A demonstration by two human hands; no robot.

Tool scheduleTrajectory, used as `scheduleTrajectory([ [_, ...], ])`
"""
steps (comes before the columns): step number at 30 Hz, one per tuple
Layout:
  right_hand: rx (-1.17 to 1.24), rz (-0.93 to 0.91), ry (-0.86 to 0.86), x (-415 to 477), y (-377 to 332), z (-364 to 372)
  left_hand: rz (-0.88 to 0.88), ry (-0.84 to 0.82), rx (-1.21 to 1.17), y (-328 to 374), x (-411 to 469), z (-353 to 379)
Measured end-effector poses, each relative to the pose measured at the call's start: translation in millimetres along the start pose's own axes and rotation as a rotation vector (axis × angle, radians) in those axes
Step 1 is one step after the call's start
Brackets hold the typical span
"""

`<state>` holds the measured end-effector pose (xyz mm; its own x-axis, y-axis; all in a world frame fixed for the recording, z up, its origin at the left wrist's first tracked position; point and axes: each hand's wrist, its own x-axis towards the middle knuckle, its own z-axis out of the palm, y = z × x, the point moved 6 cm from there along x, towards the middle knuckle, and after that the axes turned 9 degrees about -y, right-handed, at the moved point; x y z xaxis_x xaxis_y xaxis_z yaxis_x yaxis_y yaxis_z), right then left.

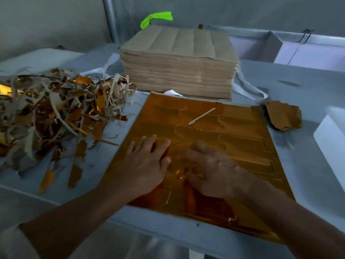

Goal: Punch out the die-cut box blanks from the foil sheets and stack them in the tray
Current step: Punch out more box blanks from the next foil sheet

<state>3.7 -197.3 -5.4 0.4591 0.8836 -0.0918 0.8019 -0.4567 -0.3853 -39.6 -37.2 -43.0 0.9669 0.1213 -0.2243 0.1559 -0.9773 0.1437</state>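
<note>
The gold foil sheet (233, 128) lies flat on the table (298, 165), partly hidden under my hands. My left hand (147, 165) presses it, fingers spread straight. My right hand (211, 171) is blurred: perhaps pinching foil, but I cannot tell.

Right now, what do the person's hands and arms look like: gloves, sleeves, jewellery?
Both the left hand and the blurred right hand are bare: no gloves, rings or watch visible. Forearms are uncovered. A pale fabric sleeve edge shows at the left upper arm.
</note>
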Motion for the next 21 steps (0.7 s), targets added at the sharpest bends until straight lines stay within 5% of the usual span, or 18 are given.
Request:
scheduleTrajectory([
  [9, 0.024, -0.085, 0.058, -0.8, -21.0, 9.5, -0.034, 0.067, 0.048, 3.5, -4.8, 14.7],
  [21, 0.739, 0.356, 0.149, -22.4, 42.1, 1.9, -0.031, 0.110, 0.065, 4.2, -6.2, 15.2],
])
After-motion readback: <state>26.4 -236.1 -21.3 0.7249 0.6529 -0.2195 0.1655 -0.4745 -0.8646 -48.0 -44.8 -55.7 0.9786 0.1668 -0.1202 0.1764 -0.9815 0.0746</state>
